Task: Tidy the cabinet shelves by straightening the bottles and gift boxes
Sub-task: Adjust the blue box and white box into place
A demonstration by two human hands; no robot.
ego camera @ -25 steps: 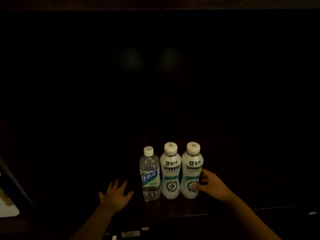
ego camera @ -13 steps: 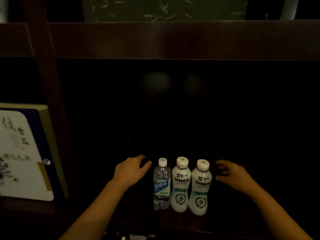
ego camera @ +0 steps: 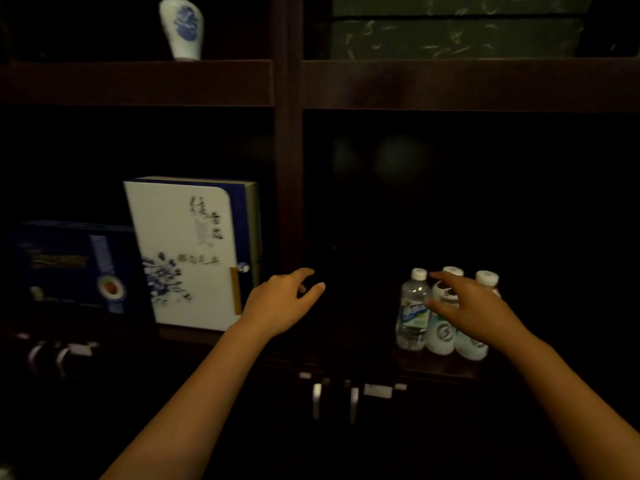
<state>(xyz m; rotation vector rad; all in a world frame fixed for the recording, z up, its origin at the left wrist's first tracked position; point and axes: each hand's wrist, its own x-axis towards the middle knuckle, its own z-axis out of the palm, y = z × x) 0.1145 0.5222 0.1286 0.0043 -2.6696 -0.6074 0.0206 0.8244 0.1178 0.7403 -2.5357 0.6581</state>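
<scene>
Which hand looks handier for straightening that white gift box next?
Probably the left hand: it hovers open right beside the white gift box. The right hand is over in front of the three bottles.

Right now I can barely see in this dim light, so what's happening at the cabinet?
A person is tidying shelves bare-handed. The right hand reaches in front of three upright bottles in the right compartment; whether it touches them is unclear. The left hand hovers open, holding nothing, near the white gift box standing in the left compartment.
</scene>
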